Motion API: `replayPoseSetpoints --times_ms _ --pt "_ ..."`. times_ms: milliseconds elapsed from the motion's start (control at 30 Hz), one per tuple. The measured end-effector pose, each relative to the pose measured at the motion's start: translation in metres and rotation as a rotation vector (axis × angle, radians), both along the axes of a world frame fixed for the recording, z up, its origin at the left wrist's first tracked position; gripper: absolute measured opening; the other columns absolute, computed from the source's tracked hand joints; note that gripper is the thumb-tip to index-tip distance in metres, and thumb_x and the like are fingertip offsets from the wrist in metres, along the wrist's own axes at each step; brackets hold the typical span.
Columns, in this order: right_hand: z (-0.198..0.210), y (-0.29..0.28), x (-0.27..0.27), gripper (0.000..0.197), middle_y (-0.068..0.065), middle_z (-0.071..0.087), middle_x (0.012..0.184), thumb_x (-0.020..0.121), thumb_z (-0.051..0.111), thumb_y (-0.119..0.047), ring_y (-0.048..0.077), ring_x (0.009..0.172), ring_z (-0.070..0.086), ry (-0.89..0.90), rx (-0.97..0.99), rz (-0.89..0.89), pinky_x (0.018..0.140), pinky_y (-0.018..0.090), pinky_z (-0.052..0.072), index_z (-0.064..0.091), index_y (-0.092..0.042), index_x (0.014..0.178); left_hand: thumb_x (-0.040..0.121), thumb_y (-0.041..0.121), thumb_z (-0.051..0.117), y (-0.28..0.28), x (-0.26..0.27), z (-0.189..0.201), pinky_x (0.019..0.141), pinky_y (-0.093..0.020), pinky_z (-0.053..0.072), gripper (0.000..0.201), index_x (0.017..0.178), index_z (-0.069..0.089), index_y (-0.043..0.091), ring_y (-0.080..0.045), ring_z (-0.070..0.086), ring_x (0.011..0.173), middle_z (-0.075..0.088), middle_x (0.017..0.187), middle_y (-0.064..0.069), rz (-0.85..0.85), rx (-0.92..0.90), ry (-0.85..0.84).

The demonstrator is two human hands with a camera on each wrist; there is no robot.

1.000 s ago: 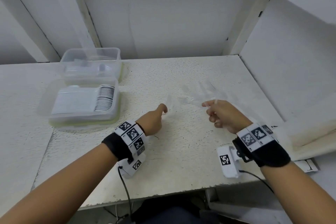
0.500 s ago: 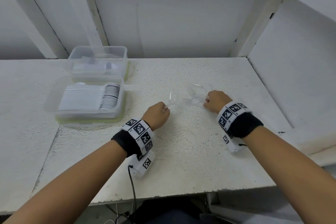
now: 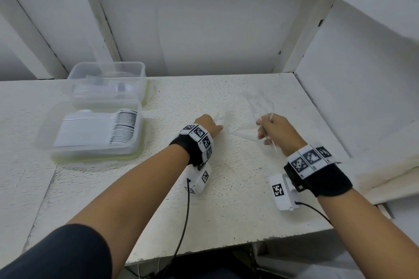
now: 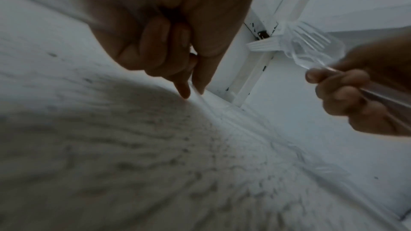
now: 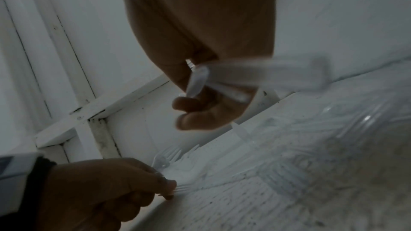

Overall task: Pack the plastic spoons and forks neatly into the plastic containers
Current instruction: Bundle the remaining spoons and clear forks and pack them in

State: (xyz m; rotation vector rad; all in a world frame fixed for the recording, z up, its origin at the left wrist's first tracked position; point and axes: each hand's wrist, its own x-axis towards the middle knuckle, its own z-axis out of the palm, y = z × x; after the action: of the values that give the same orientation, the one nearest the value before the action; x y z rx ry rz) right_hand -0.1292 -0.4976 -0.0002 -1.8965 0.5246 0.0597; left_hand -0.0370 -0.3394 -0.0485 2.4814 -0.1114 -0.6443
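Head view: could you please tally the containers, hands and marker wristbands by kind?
Plastic containers: 2, the far container and the near container.
Hands: 2, the left hand and the right hand, each gripping clear cutlery.
Marker wristbands: 2, the left wristband and the right wristband.
Total: 6.

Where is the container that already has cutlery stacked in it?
In the head view, the nearer clear container sits on the table at far left, directly in front of a second container, well left of the left hand.
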Motion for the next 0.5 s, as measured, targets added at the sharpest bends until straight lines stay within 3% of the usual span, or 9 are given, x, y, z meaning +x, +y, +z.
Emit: replayPoseSetpoints --times_ms 67,233,367,500 --pt "-0.002 0.0 -0.005 0.018 0.006 0.051 0.069 0.097 0.04 -0.011 0.015 0.054 0.054 0.008 0.116 -0.02 0.05 0.024 0.047 0.049 -0.013 0.082 0.089 0.022 0.056 0.0 0.004 0.002 0.047 -0.021 0.029 0.034 0.061 0.039 0.013 -0.013 0.041 0.057 0.04 0.061 0.001 0.01 -0.024 0.007" --pt "0.0 -0.001 -0.01 0.018 0.001 0.044 0.066 0.097 0.039 -0.016 0.011 0.044 0.034 -0.021 0.055 -0.054 0.037 0.016 0.027 0.047 -0.018 0.081 0.087 0.017 0.051 0.021 0.001 0.022 0.051 -0.022 0.027 0.033 0.06 0.032 0.016 -0.012 0.036 0.057 0.037 0.061 0.002 0.032 -0.149 -0.164" --pt "0.011 0.014 -0.008 0.018 0.0 0.037 0.062 0.098 0.039 -0.028 0.011 0.048 0.031 -0.094 -0.003 -0.003 0.041 0.02 0.026 0.049 -0.019 0.086 0.088 0.022 0.052 0.049 -0.009 0.048 0.052 -0.023 0.028 0.032 0.062 0.033 0.016 -0.01 0.036 0.057 0.04 0.063 0.003 0.044 -0.212 -0.333" --pt "0.02 0.042 -0.006 0.029 -0.008 0.04 0.06 0.089 0.053 -0.047 0.007 0.051 0.035 -0.252 -0.212 0.088 0.051 0.022 0.029 0.051 -0.018 0.091 0.088 0.026 0.054 0.076 -0.025 0.064 0.056 -0.028 0.03 0.033 0.064 0.034 0.015 -0.014 0.037 0.059 0.041 0.063 0.001 0.077 -0.282 -0.408"
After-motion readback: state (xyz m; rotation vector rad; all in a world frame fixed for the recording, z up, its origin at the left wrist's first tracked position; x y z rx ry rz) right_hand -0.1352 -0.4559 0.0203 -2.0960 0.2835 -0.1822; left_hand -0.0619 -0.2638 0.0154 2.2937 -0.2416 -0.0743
